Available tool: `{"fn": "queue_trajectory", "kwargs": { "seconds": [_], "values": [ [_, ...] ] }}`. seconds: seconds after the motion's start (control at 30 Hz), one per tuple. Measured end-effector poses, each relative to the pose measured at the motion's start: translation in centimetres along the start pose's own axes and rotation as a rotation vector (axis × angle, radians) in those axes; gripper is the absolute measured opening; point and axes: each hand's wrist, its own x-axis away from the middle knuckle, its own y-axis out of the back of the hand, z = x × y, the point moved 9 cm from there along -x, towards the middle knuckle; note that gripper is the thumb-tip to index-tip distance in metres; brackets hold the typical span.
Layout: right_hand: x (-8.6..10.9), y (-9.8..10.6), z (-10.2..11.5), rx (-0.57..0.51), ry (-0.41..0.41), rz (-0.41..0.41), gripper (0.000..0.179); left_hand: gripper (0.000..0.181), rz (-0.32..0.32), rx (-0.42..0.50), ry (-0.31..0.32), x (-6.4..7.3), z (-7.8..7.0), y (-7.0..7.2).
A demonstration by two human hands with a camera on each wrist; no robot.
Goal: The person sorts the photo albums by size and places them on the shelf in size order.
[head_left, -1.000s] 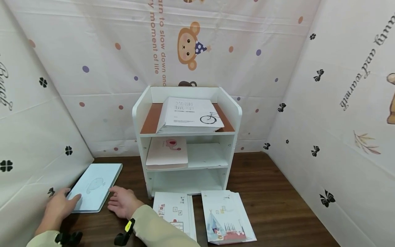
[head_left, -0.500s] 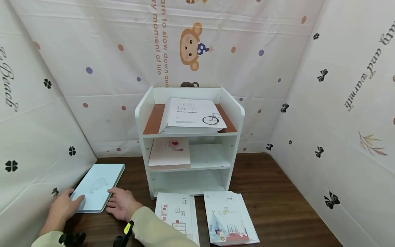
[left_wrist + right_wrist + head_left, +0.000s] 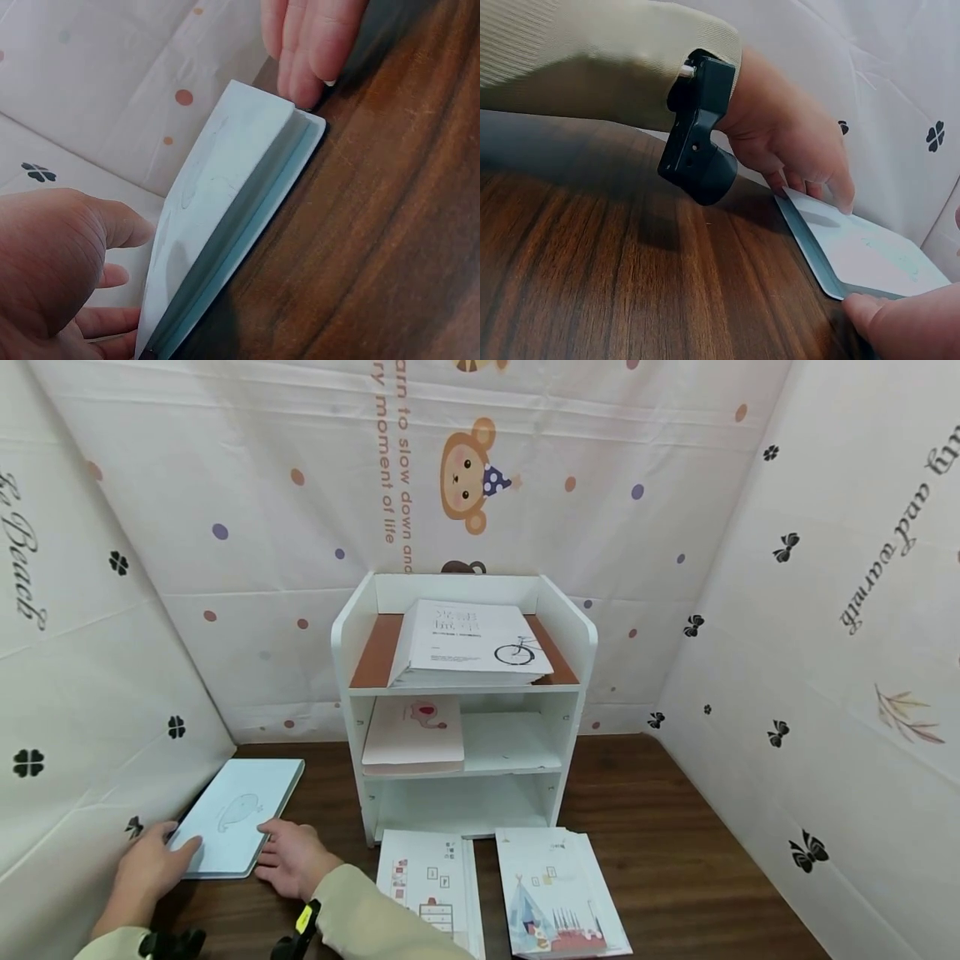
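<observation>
On the wooden table [image 3: 645,835] at the left lies a pale blue notebook [image 3: 247,802] with a whale outline on its cover. My left hand [image 3: 146,864] holds its near left corner, thumb over the cover and fingers along the edge beside the wall; in the left wrist view those fingers [image 3: 112,321] are partly hidden behind the notebook. At the opposite edge, the fingertips of my right hand [image 3: 292,860] touch the notebook's side, while its other fingers hang loosely. The right wrist view shows the left hand [image 3: 802,142] across the cover.
A white three-tier shelf [image 3: 588,647] stands at the centre. Its top carries a stack of books [image 3: 480,639], its middle a pink booklet [image 3: 414,735] at the left. Two picture-covered booklets [image 3: 431,877] lie before it. Patterned cloth [image 3: 262,493] walls surround the table.
The head view has shifted slightly, moving the scene a little to the right. The notebook and both hands keep nearly the same places relative to each other.
</observation>
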Motion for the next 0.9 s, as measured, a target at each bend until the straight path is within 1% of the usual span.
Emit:
{"fn": "queue_trajectory", "kwargs": {
  "seconds": [0.27, 0.37, 0.47, 0.6, 0.73, 0.9],
  "values": [
    [-0.1, -0.1, 0.1, 0.002, 0.008, -0.011, 0.06, 0.069, -0.014, 0.003, -0.001, 0.1, -0.3, 0.2],
    [0.0, -0.1, 0.1, -0.002, 0.007, -0.015, 0.061, 0.065, -0.042, 0.038, 0.035, 0.1, 0.0, 0.4],
    [0.0, -0.2, 0.0, 0.0, 0.012, -0.021, 0.06, 0.061, -0.086, 0.088, 0.082, 0.3, 0.4, 0.7],
    [-0.1, -0.2, 0.2, 0.015, 0.024, -0.031, 0.053, 0.06, -0.121, 0.136, 0.135, 0.4, 0.7, 1.0],
    [-0.3, -0.1, 0.4, 0.037, 0.037, -0.034, 0.045, 0.059, -0.129, 0.175, 0.176, 0.3, 1.2, 0.9],
    [-0.3, 0.0, 0.5, 0.102, 0.04, -0.043, 0.032, 0.054, -0.129, 0.163, 0.16, 0.3, 1.2, 1.0]
  ]
}}
